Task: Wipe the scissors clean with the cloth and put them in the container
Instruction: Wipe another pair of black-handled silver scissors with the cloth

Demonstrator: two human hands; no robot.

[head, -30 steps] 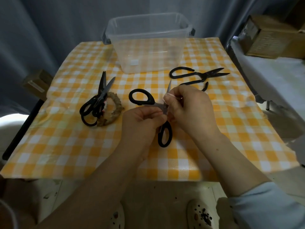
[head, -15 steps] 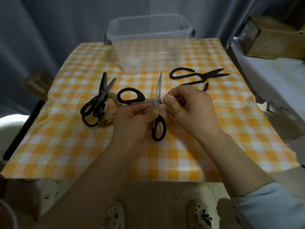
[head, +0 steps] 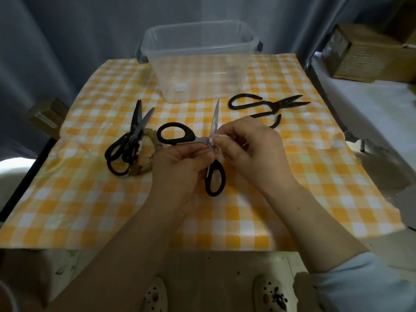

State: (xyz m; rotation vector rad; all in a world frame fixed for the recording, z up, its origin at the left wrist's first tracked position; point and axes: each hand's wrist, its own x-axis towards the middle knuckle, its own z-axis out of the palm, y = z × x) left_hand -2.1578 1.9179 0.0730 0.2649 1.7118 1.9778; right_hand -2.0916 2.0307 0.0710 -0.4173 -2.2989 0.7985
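Gripping black-handled scissors (head: 198, 140) (blades splayed) is the left hand (head: 180, 167); right hand (head: 249, 147) pinches cloth (head: 221, 137) against them.

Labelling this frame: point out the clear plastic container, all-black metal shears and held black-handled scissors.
clear plastic container (head: 202, 83), head view, front wall.
all-black metal shears (head: 290, 102), head view, blades.
held black-handled scissors (head: 214, 126), head view, blade.

A grey curtain (head: 67, 41) hangs all along the back in soft folds. The tabletop (head: 90, 210) has a cover of orange and white squares. On the right is a white surface (head: 371, 113) with a big brown box (head: 364, 55) on it. A small brown box (head: 47, 115) sits low on the left. The floor (head: 202, 278) is brown and spotty. The room is dim, with one bright white patch (head: 13, 172) at the far left.
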